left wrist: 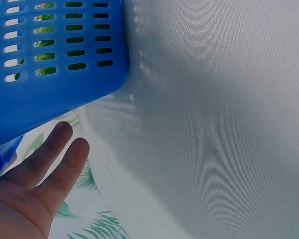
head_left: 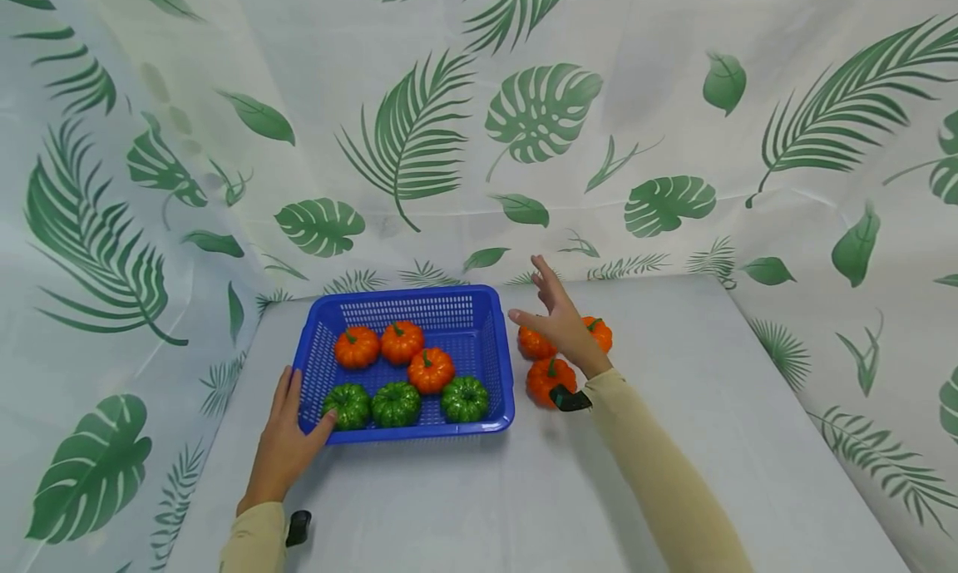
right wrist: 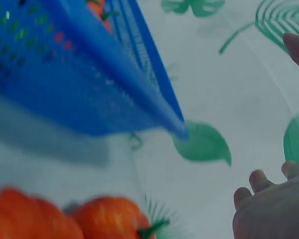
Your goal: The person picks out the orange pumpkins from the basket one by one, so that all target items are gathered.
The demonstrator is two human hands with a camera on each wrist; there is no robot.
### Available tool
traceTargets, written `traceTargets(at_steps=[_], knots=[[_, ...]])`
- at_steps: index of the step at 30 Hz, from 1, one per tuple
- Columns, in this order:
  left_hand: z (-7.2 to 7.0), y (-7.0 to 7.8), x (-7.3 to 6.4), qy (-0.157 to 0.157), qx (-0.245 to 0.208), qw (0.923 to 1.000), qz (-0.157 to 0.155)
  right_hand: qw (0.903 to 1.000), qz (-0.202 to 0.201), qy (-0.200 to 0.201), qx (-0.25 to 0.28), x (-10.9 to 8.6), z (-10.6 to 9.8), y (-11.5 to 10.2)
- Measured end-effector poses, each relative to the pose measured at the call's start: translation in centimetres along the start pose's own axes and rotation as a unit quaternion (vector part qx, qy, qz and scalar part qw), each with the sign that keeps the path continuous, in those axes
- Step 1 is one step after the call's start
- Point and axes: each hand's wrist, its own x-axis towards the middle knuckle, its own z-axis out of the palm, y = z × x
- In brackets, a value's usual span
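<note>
Blue rectangular plastic basket [head_left: 427, 431] with little holes sits on the flat white table [head_left: 419, 506], and I see the left hand [head_left: 286, 444] at its near left corner, fingers straight, thumb by the rim. My view shows the right hand [head_left: 563, 328] spread wide by three round orange pumpkins [head_left: 550, 377] beside the basket. Inside are three more orange pumpkins [head_left: 431, 371] behind three shiny green pumpkins [head_left: 396, 404]

Smooth plastic basket [head_left: 410, 431], glossy pumpkins [head_left: 431, 371], finely textured matt tabletop [left wrist: 229, 119], cloth sleeves [head_left: 659, 465]

Orange pumpkin [head_left: 534, 346] partly behind right hand [head_left: 561, 319]
</note>
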Motion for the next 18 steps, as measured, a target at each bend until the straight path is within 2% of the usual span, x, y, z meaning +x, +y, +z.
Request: traceTargets(at_steps=[5, 10, 12, 18], knots=[[-0.1, -0.1, 0.0, 0.001, -0.004, 1.0000, 0.000, 0.9985, -0.005, -0.051, 0.017, 0.4, 2.5, -0.8], [-0.1, -0.2, 0.1, 0.002, -0.008, 1.0000, 0.001, 0.9928, -0.008, -0.100, 0.067, 0.7, 5.1, -0.9], [-0.1, -0.2, 0.1, 0.003, -0.008, 1.0000, 0.003, 0.9896, 0.000, -0.117, 0.084, 0.6, 6.1, -0.9], [0.1, -0.4, 0.1, 0.007, -0.014, 0.9998, 0.012, 0.9830, 0.023, -0.158, 0.090, 1.0, 8.2, -0.6]])
